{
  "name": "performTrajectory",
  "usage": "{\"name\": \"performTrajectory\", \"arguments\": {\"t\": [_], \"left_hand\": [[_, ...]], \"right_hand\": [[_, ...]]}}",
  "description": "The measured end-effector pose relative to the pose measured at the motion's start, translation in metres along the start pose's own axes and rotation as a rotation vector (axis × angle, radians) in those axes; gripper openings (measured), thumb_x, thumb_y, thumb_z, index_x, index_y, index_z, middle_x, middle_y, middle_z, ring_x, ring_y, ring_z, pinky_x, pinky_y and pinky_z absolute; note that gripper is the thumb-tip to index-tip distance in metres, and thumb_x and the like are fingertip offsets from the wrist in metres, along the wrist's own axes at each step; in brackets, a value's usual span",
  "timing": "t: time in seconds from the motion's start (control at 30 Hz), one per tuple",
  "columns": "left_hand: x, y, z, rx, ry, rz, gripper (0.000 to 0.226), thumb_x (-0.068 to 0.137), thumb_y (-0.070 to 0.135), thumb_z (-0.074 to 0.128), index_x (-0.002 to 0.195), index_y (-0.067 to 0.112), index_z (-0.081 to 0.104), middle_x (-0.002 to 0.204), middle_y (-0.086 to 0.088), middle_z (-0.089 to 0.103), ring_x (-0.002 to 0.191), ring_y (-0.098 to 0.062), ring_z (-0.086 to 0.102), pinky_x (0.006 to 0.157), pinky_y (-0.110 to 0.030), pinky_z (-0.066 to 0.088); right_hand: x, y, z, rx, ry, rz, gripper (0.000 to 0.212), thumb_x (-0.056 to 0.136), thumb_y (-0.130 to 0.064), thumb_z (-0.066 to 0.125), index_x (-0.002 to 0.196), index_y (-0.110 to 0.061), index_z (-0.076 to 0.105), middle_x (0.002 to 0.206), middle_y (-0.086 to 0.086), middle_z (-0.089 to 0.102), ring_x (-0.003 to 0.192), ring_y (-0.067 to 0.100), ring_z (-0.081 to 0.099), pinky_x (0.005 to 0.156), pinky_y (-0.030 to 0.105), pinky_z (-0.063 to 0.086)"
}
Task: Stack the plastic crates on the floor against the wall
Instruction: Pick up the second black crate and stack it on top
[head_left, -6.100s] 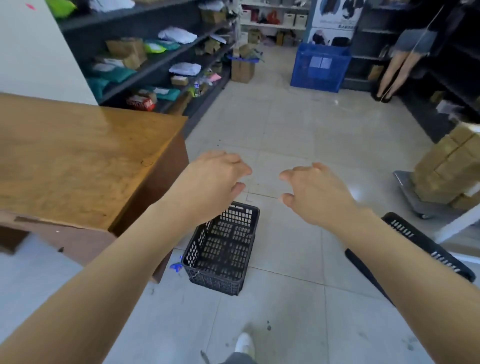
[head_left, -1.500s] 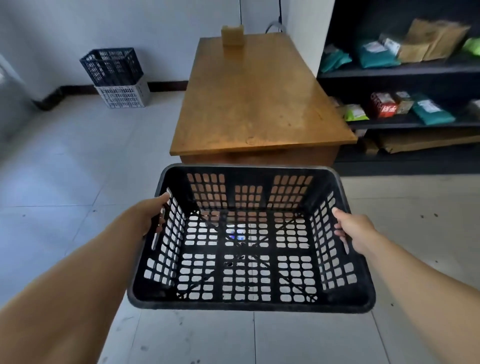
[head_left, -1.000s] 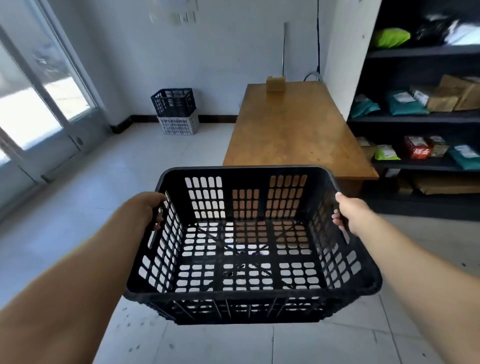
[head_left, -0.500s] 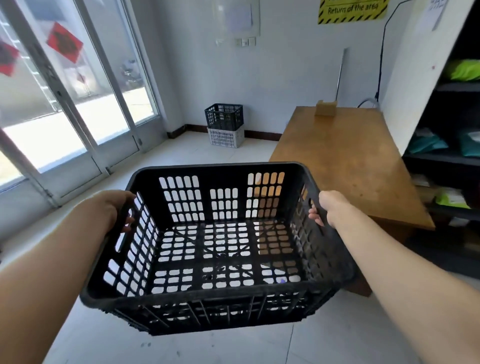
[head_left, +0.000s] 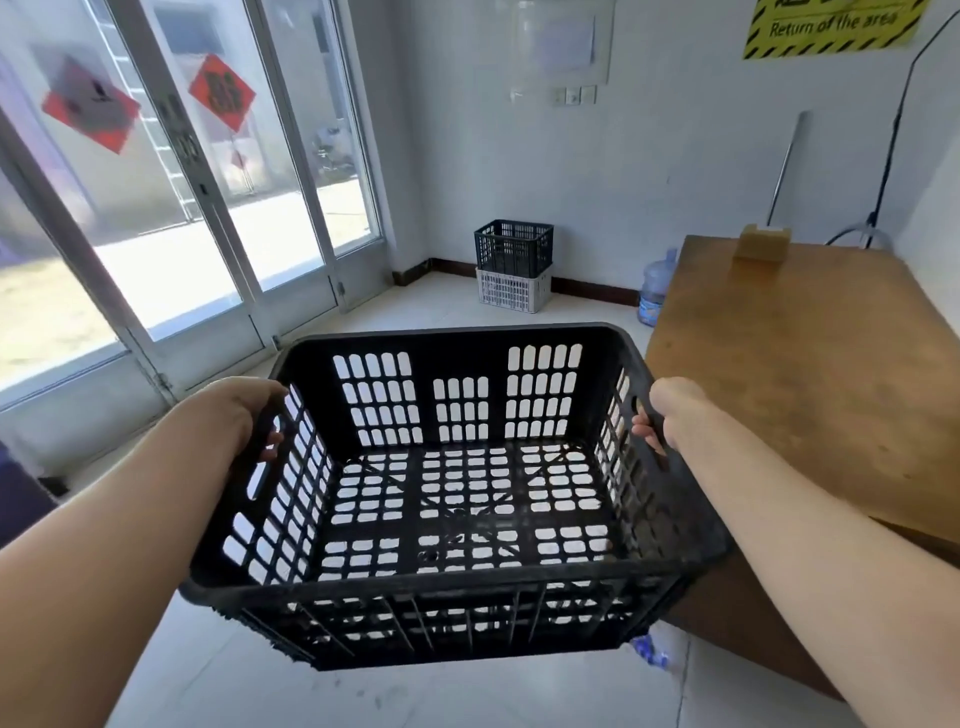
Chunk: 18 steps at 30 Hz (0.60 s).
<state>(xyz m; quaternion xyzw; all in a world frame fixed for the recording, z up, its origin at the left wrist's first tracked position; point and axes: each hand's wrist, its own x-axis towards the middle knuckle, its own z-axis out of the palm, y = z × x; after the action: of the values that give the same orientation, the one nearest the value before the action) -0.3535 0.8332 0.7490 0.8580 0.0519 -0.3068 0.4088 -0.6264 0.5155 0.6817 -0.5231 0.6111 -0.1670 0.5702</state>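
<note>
A black plastic crate (head_left: 457, 493) with slotted walls and a gridded bottom is held up in the air in front of the person, open side up and tipped a little so its near wall sits lower than its far wall. It is empty. The left hand (head_left: 236, 415) grips the crate's left side, with the fingers (head_left: 270, 449) curled through the handle slot and showing inside the wall. The right hand (head_left: 670, 410) grips the right side in the same way, its fingers (head_left: 647, 434) hooked over the rim at the handle opening. Both bare forearms reach in from the bottom corners of the view.

Far ahead, on the tiled floor (head_left: 441, 312) against the white wall (head_left: 649, 156), a second black crate (head_left: 513, 248) sits stacked on a white crate (head_left: 513, 290). The held crate is well apart from that stack. A blue water bottle (head_left: 655, 293) stands on the floor to the right of the stack, just beside the end of a wooden table (head_left: 810, 374). A small tan box (head_left: 761, 243) rests on the far end of the table. Glass doors (head_left: 208, 182) with red diamond stickers fill the left side. A yellow sign (head_left: 831, 23) hangs high on the wall.
</note>
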Motion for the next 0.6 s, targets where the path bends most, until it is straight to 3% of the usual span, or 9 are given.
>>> {"name": "performTrajectory", "arguments": {"t": [0.17, 0.3, 0.5, 0.6], "left_hand": [[0.072, 0.043, -0.028, -0.050, 0.039, 0.048, 0.028, 0.095, 0.024, 0.047, 0.070, 0.012, 0.045, 0.066, -0.006, 0.042, 0.023, -0.020, 0.046, 0.049, -0.027, 0.044], [0.130, 0.080, -0.040, -0.059, 0.069, 0.067, 0.025, 0.095, 0.021, 0.047, 0.072, 0.011, 0.045, 0.068, -0.006, 0.043, 0.053, -0.021, 0.041, 0.056, -0.028, 0.036], [0.207, 0.130, -0.032, -0.087, 0.100, 0.044, 0.022, 0.093, 0.022, 0.048, 0.074, 0.013, 0.049, 0.068, -0.007, 0.046, 0.052, -0.021, 0.042, 0.049, -0.027, 0.041], [0.239, 0.162, -0.024, -0.110, 0.109, 0.032, 0.022, 0.093, 0.021, 0.049, 0.073, 0.011, 0.050, 0.067, -0.007, 0.047, 0.054, -0.021, 0.043, 0.053, -0.029, 0.040]], "right_hand": [[0.030, -0.042, 0.063, 0.038, -0.004, 0.026, 0.032, 0.097, -0.013, 0.031, 0.073, 0.000, 0.047, 0.062, 0.011, 0.047, 0.046, 0.021, 0.043, 0.048, 0.027, 0.030], [0.057, -0.079, 0.102, 0.052, -0.014, 0.054, 0.027, 0.094, -0.010, 0.032, 0.073, -0.002, 0.047, 0.064, 0.009, 0.048, 0.046, 0.019, 0.045, 0.044, 0.022, 0.033], [0.119, -0.134, 0.148, 0.059, -0.038, 0.078, 0.030, 0.093, -0.010, 0.029, 0.069, -0.003, 0.045, 0.063, 0.009, 0.046, 0.047, 0.019, 0.041, 0.046, 0.022, 0.029], [0.158, -0.167, 0.168, 0.059, -0.053, 0.067, 0.029, 0.093, -0.009, 0.029, 0.070, -0.003, 0.046, 0.063, 0.009, 0.046, 0.046, 0.018, 0.041, 0.044, 0.020, 0.029]]}}
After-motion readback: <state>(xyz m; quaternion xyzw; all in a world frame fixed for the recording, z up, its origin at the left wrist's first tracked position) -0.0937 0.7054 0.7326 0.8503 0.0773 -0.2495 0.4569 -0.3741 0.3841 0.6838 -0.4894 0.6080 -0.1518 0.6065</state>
